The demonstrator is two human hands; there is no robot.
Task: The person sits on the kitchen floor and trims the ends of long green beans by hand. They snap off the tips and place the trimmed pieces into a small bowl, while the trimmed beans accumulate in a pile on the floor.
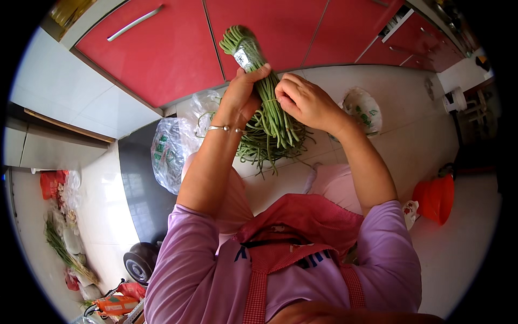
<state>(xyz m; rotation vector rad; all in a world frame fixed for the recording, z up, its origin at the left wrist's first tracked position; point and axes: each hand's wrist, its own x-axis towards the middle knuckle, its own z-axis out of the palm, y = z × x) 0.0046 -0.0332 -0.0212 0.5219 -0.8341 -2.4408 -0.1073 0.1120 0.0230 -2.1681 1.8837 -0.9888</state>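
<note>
My left hand (242, 91) holds a bundle of long green beans (265, 81) upright in front of the red cabinets. Clear tape or film bearing a printed label (241, 58) wraps the bundle's upper part, and a thin band (270, 100) circles it lower down. My right hand (301, 99) has its fingers curled at the bundle's right side, by the thin band; whether they grip it is not plain. Below the bundle, a heap of loose long beans (263, 152) lies on the floor between my knees.
A clear plastic bag (168, 152) lies left of the beans, and a whitish bag with green print (366, 111) to the right. Red cabinet doors (267, 24) stand close ahead. An orange-red bucket (439, 200) is at the right; vegetables and bags (66, 243) lie far left.
</note>
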